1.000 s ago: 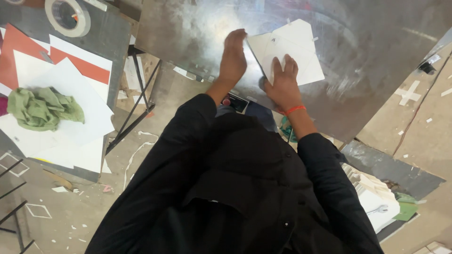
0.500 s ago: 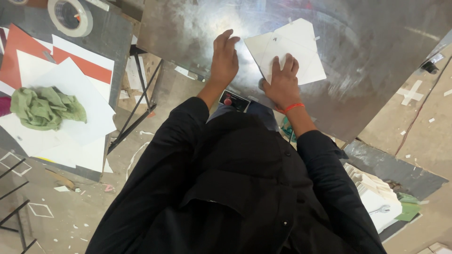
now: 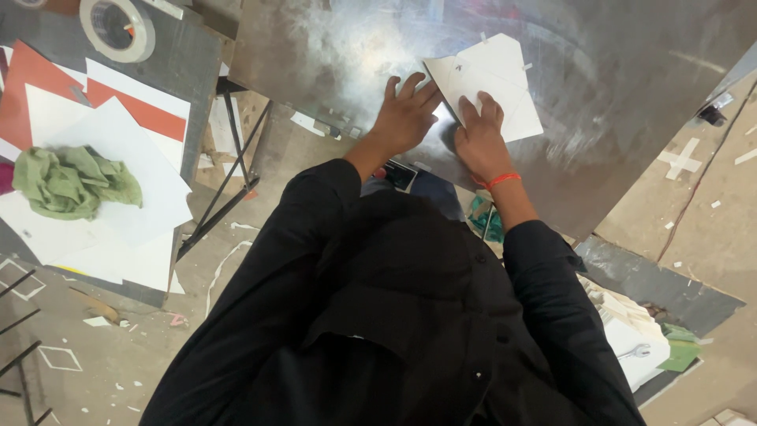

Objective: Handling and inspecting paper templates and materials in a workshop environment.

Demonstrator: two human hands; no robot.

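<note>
A: Setting: workshop floor littered with paper scraps; a scuffed, shiny metal counter [image 3: 615,102] fills the upper part of the view, seen from above over black sleeves.

B: Item in hand?

A: A white paper sheet [image 3: 493,83], creased, lying flat on the counter near its middle. Small bits of tape show at its edges.

B: Right hand [image 3: 479,140]?

A: Palm down, fingers spread and pressing on the lower left part of the sheet. Not clenched, not gripping; flat contact only. Orange band at the wrist.

B: Left hand [image 3: 404,117]?

A: Also flat and open on the bare metal, fingertips touching the sheet's left edge. Holds nothing.

B: Surroundings?

A: A second, dark counter [image 3: 185,59] to the left carries white and orange-red sheets, a crumpled green cloth [image 3: 72,180] and a roll of tape [image 3: 118,28]. Well apart from both hands.
</note>
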